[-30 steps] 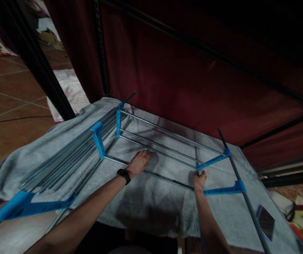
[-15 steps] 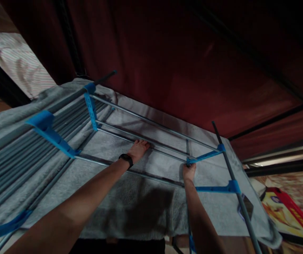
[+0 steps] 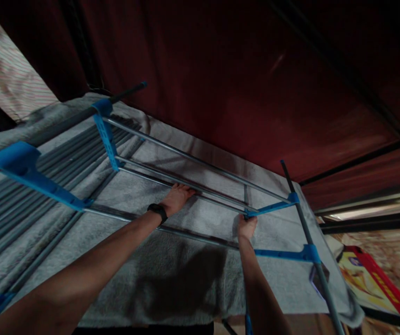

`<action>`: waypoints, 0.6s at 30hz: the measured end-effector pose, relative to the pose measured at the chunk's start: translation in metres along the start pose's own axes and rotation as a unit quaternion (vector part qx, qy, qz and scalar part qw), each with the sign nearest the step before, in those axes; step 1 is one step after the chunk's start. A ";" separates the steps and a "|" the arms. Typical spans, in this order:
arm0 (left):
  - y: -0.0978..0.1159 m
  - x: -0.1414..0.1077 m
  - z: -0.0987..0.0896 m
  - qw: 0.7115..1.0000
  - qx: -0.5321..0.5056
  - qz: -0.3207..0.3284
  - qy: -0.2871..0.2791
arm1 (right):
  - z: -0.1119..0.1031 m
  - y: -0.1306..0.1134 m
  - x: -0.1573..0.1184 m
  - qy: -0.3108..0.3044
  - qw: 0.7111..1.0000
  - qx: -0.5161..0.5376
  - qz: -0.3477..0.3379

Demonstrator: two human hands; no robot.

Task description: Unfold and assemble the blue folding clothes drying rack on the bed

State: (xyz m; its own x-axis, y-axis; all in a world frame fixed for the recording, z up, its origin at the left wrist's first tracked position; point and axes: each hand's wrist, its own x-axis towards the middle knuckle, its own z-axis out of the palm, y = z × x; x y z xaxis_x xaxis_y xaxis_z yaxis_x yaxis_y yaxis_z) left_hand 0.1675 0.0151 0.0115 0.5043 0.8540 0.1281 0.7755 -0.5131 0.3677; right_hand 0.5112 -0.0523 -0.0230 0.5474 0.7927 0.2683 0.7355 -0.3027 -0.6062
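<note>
A rack frame of grey metal tubes and blue plastic brackets lies on a grey blanket. My left hand (image 3: 178,197), with a black band (image 3: 158,213) at the wrist, has its fingers curled over a thin metal rod (image 3: 144,176) near the rod's middle. Farther right, my right hand (image 3: 247,227) grips the inner end of a blue bracket (image 3: 271,207), where the rods meet; its fingertips are partly hidden. Another blue bracket (image 3: 283,254) sits nearer me on the right-hand tube (image 3: 304,223). On the left, a blue bracket (image 3: 105,135) joins the rods' other ends.
Several loose grey tubes (image 3: 63,172) lie side by side on the blanket (image 3: 200,274) at left. A phone (image 3: 320,281) rests under the right-hand tube. Beyond the edge is a red and yellow box (image 3: 374,284). Dark red fabric (image 3: 220,83) hangs behind.
The view has shifted slightly, so the frame's left side appears farther left and larger. Both hands keep their places on the rod and the bracket.
</note>
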 end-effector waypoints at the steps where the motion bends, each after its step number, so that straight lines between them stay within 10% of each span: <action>1: -0.001 0.000 0.001 1.000 -0.001 0.001 -0.002 | 0.001 0.000 0.000 0.016 1.000 -0.005 0.014; 18: -0.007 0.000 0.002 1.000 -0.006 0.014 0.003 | 0.012 0.007 0.001 0.072 0.995 -0.016 0.064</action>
State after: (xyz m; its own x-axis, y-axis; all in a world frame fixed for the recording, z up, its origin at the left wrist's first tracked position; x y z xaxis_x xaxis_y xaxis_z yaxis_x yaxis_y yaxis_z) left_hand 0.1628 0.0187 0.0074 0.5233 0.8399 0.1439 0.7566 -0.5357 0.3750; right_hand 0.5121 -0.0474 -0.0357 0.6875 0.6630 0.2963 0.6668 -0.4148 -0.6191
